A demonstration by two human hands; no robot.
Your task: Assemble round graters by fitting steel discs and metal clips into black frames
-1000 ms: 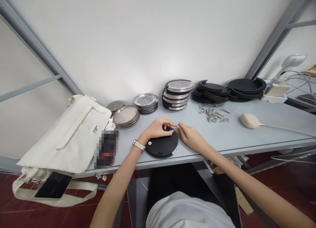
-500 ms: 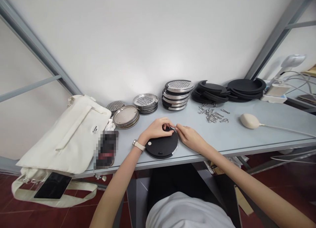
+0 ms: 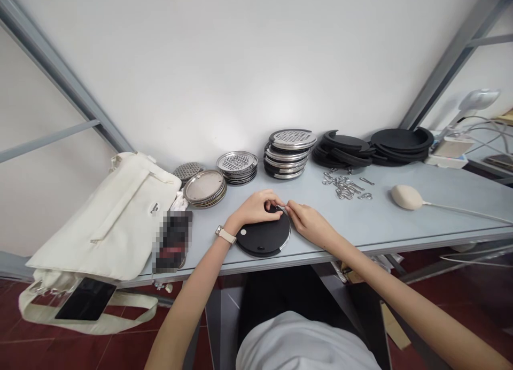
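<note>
A round black disc [image 3: 262, 237] with a thin metal rim lies flat on the pale blue table [image 3: 360, 220], and part of its far edge is hidden under my left hand [image 3: 252, 208]. The fingers of that hand press on the disc's upper edge. My right hand [image 3: 308, 224] sits at the disc's right side. Its fingertips pinch a small metal clip [image 3: 279, 206] at the rim, close to the left fingertips. How the clip meets the rim is too small to tell.
Stacks of perforated steel discs [image 3: 236, 167] and plain steel plates [image 3: 204, 188] stand at the back, beside black rings [image 3: 401, 144] and a pile of metal clips [image 3: 342, 187]. A white canvas bag [image 3: 108, 220] lies at the left edge. A beige rounded object [image 3: 405, 197] trails a cable.
My hands and the disc stay nearly still. The right fingertips remain at the clip on the rim, and the whole view shifts only slightly.
</note>
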